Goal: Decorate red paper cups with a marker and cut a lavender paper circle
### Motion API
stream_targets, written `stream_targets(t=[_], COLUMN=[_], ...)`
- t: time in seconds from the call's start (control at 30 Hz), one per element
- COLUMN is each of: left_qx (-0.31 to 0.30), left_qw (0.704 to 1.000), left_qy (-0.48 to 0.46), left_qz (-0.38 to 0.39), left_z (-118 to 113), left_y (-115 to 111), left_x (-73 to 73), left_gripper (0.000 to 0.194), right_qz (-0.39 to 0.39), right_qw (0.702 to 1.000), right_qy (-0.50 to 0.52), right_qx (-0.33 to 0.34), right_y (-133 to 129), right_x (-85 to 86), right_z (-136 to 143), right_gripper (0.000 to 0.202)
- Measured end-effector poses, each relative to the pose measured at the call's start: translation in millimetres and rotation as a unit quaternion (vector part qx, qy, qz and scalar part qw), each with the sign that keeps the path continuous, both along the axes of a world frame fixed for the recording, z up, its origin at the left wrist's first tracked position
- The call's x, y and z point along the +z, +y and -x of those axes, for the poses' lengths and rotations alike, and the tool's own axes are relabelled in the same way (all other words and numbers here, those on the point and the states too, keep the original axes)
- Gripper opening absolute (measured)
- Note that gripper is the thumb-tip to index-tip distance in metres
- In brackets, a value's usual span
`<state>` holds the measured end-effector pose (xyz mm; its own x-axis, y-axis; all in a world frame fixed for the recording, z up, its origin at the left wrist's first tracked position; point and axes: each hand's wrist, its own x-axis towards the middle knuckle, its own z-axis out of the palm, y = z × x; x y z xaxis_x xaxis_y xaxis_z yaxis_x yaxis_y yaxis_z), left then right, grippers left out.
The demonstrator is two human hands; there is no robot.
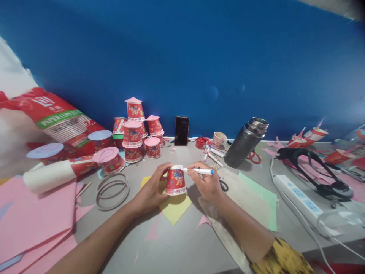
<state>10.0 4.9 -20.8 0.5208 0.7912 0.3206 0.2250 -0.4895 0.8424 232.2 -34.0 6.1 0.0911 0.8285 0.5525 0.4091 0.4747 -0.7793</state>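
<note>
A red printed paper cup (175, 182) stands upside down over a sheet of yellow paper (177, 213) in the middle of the table. My left hand (152, 188) is closed around the cup's left side. Between the fingers of my right hand (205, 182) is a white marker with a blue end (201, 171). Its tip points left and meets the cup near the upper edge; whether it touches the surface is hard to make out. Behind and left, several more red cups (132, 135) are stacked upside down, some topped with pink paper cones (134, 100).
A dark steel flask (245, 142) leans near loose markers (215, 158) and a phone (181, 131) propped against the blue wall. Pink sheets (37, 224) and grey rings (112, 191) lie left. To the right are a power strip (299, 198), cables and a black strap frame (316, 175).
</note>
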Motion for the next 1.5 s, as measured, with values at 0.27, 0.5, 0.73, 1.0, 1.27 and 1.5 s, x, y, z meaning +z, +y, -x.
stream_targets(t=[0.27, 0.5, 0.73, 1.0, 1.27, 1.5], left_qx=[-0.005, -0.012, -0.004, 0.001, -0.003, 0.001], left_qw=[0.999, 0.996, 0.99, 0.989, 0.989, 0.989], left_qy=[0.006, 0.013, 0.035, 0.047, 0.045, 0.046], left_qz=[-0.036, -0.087, -0.135, -0.141, -0.141, -0.139], left_z=[1.2, 0.8, 0.3, -0.3, -0.6, -1.0], left_y=[0.4, -1.3, -0.5, -3.8, -3.6, -3.3], left_x=[-2.5, -3.3, -5.8, -2.7, -1.4, -2.3], left_gripper=[0.07, 0.073, 0.086, 0.088, 0.089, 0.087], right_qz=[-0.003, -0.009, -0.023, -0.028, -0.029, -0.027], right_qw=[1.0, 1.0, 0.999, 0.999, 0.999, 0.999], right_qy=[-0.001, -0.007, -0.018, -0.019, -0.016, -0.022], right_qx=[0.007, 0.021, 0.021, 0.033, 0.032, 0.036], right_y=[-0.3, -0.7, -1.5, -1.1, -1.9, -1.4], right_x=[1.3, 2.4, 2.6, 1.4, 1.8, 3.8], right_z=[1.0, 2.0, 2.5, 2.4, 2.0, -0.7], right_gripper=[0.018, 0.021, 0.018, 0.018, 0.019, 0.019])
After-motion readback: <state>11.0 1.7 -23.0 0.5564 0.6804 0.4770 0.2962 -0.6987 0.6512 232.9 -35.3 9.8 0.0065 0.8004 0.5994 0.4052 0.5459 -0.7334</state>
